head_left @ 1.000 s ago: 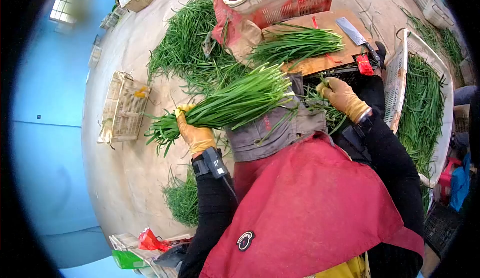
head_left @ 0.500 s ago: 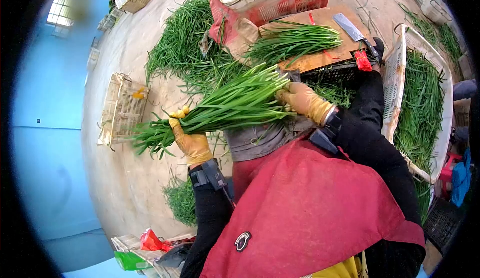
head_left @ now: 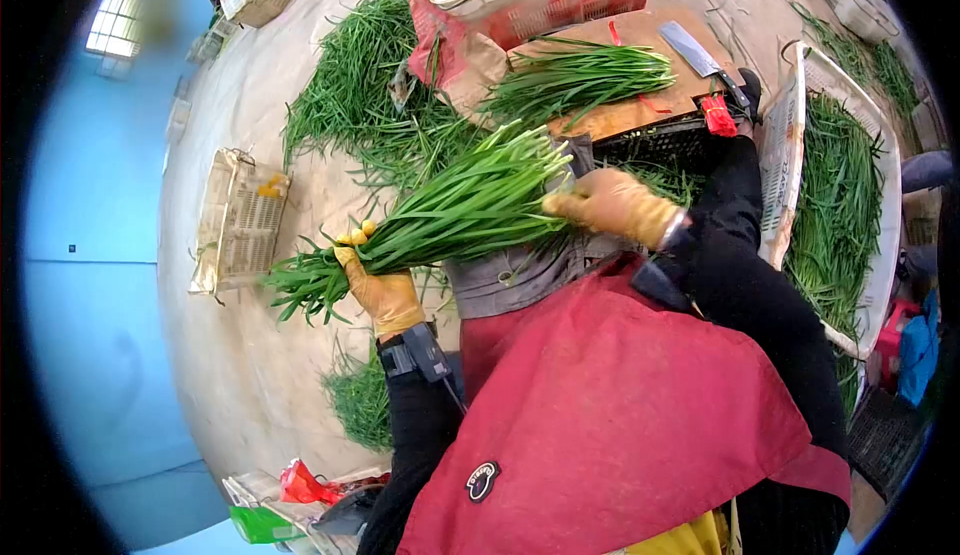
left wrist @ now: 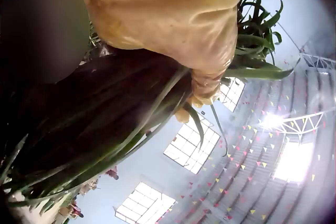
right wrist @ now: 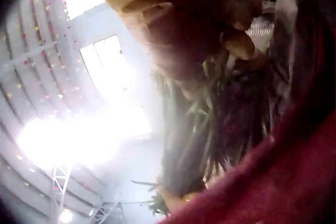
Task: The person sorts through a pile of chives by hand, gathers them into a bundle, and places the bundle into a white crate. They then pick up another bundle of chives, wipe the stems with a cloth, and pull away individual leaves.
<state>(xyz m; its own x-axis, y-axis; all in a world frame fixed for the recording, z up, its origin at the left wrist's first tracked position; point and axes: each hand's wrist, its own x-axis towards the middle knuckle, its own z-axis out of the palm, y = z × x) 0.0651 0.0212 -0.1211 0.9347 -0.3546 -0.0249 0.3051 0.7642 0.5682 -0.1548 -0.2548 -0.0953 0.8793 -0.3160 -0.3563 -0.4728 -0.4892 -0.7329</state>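
Observation:
In the head view a bunch of long green stalks (head_left: pixel 455 200) lies across the lap, pale ends at the right. The gloved left hand (head_left: pixel 382 290) grips its leafy end, thumb and fingers wrapped round the stalks; the left wrist view shows this left hand (left wrist: pixel 178 24) closed on them too. At the pale ends is the gloved right hand (head_left: pixel 620 205), blurred, its fingertips at the stalk tips. In the right wrist view the right hand (right wrist: pixel 194 29) has bent fingers beside the stalks (right wrist: pixel 194 124); whether it pinches any cannot be told.
A second bunch (head_left: pixel 590 77) lies on a board (head_left: pixel 600 125) with a knife (head_left: pixel 692 50) and red ties (head_left: pixel 717 115). Loose stalks (head_left: pixel 350 105) are heaped on the floor. A full white crate (head_left: pixel 785 170) stands right, another crate (head_left: pixel 240 220) left.
The right hand has moved left from the loose stalks near the board to the pale ends of the held bunch. The left hand keeps its grip, shifted slightly left and down.

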